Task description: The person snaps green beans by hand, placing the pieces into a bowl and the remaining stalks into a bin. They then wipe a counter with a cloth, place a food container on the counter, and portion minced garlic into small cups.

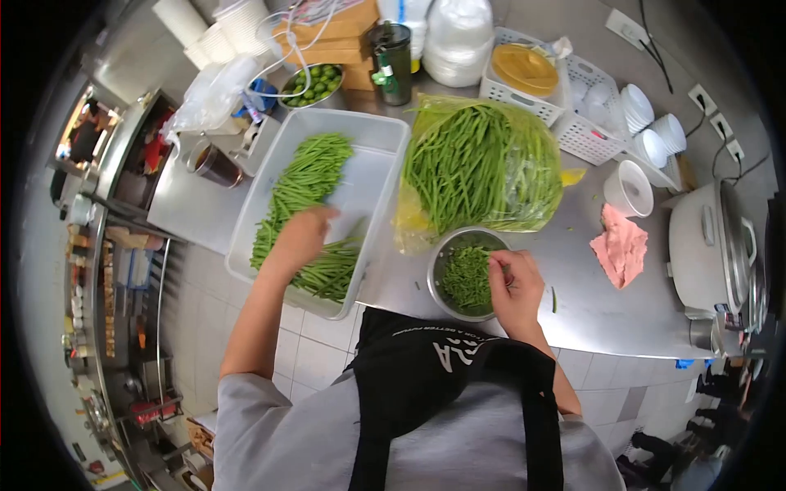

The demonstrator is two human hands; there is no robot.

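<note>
"What sort of room is it?"

"A kitchen with a pale tiled floor (pixel 318 337) and a long steel table (pixel 581 262) in front of the person."

"What takes up most space there?"

"A plastic tub (pixel 364 168), left of the middle, its near end jutting past the table's near edge. Green beans (pixel 307 176) lie along its left side, with more in its near right corner."

"And next?"

"A see-through bag (pixel 536 176) stuffed with more long beans, right of the tub and towards the far edge. Then a big metal pot (pixel 692 254) at the right end."

"Anything smaller, closer in?"

"A metal bowl (pixel 437 262) by the near edge, in front of the bag, with short cut pieces (pixel 465 277) inside."

"And the hands?"

"The left hand (pixel 303 237) is over the tub's near half, fingers partly open. It's blurred, so I can't tell whether it holds a bean. The right hand (pixel 517 282) is at the bowl's right rim, fingers curled, thumb close to them; I can't tell if anything is pinched there."

"What else?"

"A crumpled pink cloth (pixel 621 247) left of the pot, and one loose bit of bean (pixel 553 299) near the table's near edge, right of that hand."
</note>
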